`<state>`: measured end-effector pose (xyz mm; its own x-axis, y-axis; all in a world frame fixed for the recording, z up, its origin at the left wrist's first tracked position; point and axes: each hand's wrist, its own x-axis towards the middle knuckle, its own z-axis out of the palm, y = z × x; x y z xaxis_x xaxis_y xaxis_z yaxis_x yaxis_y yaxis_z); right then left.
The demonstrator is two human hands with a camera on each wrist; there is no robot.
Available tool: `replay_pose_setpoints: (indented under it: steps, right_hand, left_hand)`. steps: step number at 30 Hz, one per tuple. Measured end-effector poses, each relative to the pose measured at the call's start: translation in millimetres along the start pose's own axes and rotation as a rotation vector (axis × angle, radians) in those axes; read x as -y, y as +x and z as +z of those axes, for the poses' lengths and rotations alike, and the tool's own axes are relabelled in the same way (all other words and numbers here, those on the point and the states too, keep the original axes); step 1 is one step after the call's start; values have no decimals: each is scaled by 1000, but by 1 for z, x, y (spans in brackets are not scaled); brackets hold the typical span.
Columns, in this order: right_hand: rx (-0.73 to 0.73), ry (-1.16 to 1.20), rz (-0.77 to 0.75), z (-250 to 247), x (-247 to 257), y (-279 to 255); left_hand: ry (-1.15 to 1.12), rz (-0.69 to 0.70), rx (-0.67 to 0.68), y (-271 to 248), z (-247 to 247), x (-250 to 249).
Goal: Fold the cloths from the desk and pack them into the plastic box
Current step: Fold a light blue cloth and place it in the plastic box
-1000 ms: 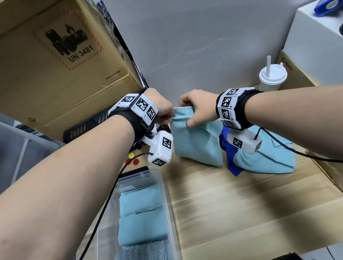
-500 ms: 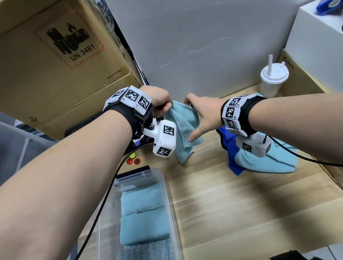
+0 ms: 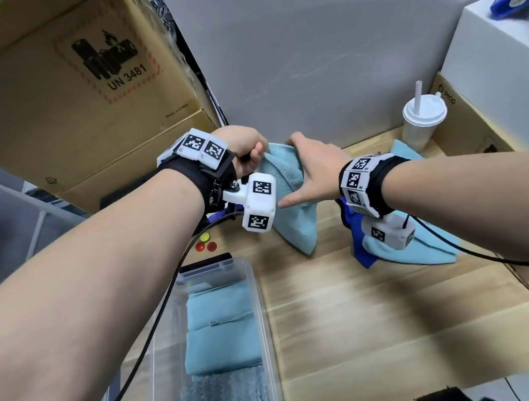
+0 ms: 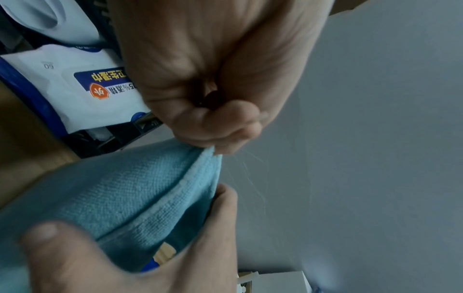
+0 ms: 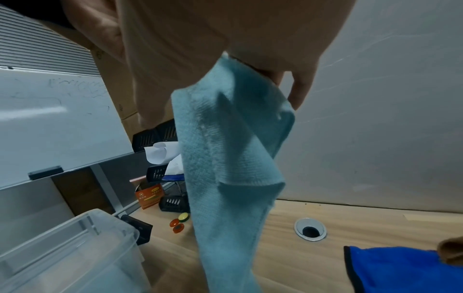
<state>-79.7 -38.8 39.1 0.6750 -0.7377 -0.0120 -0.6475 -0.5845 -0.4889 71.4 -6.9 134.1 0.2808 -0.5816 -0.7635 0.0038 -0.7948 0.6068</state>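
Observation:
A light blue cloth (image 3: 295, 226) hangs doubled over above the back of the desk. My left hand (image 3: 253, 153) grips its top edge in a fist, seen close in the left wrist view (image 4: 215, 138). My right hand (image 3: 300, 173) lies flat against the cloth (image 4: 125, 188) just below, fingers straight, thumb on the near side and fingers behind. In the right wrist view the cloth (image 5: 225, 158) trails down to the desk. The clear plastic box (image 3: 259, 306) stands at the front left with three folded cloths in a row. A light blue cloth (image 3: 422, 251) and a dark blue cloth (image 3: 352, 224) lie in a pile on the right.
A big cardboard box (image 3: 63, 94) looms at the back left, and a wall runs behind the desk. A lidded cup with a straw (image 3: 424, 117), a white box (image 3: 497, 73) and another carton (image 3: 476, 136) crowd the right. Small round magnets (image 3: 205, 243) lie near the box. A cable hole (image 5: 310, 231) pierces the desk.
Both hands held the cloth's top edge spread apart. My left hand now holds the gathered top alone; my right hand has let go, opened and slid down along the cloth.

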Motion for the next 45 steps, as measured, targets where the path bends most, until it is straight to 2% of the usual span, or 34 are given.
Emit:
replay_pose_setpoints:
  steps: [3,5,10,12,15,17,19,21,23,25,29,31,32,34,36,37,39,42,45]
  right_hand:
    - [-48,2,-1,8,2,3]
    - [-25,-17,14,9,0,5]
    - [37,-38,26,0,-9,1]
    - [31,-22,22,-2,-13,-1]
    - [66,63,18,0,-19,-3]
    - [99,128,12,1,-21,-5]
    - [123,178,24,4,-23,-4]
    - [146,273,77,6,-26,-2]
    - [158,387,141,7,-31,1]
    - [151,438,168,5,-33,3]
    - [85,495,173,3,-34,4]
    - [93,545,180,2,-33,3]
    - [111,584,195,3,-32,3]
    - [161,676,245,2,-32,2]
    - [226,777,292,-2,-32,3]
    - [257,821,305,-4,-31,3]
    - [285,866,322,-9,-28,3]
    - [270,855,324,-14,-25,0]
    - [250,891,337,-15,-24,2]
  left_hand:
    - [8,-23,72,-5,6,-3]
    - [40,-32,83,-8,7,-4]
    - [427,84,-48,-5,-4,3]
    - [478,39,-63,-5,-9,4]
    - [417,-83,8,-12,-10,2]
    - [432,-73,4,-11,-10,3]
    - [522,53,-123,-6,-11,6]
    - [684,235,-324,5,-13,13]
    - [747,324,-443,14,-15,18]
    - [570,326,-406,19,-17,23]
    - [68,172,-144,14,-14,25]
    - [-30,207,-64,6,-8,24]
    - [31,255,-51,4,-6,25]
    - [392,379,-88,3,-6,29]
    - [768,526,-215,10,-5,33]
    - [853,593,-267,13,-6,35]
    - [836,625,-261,17,-5,38]
    - [796,555,-214,16,0,37]
    - [851,546,-260,15,3,32]
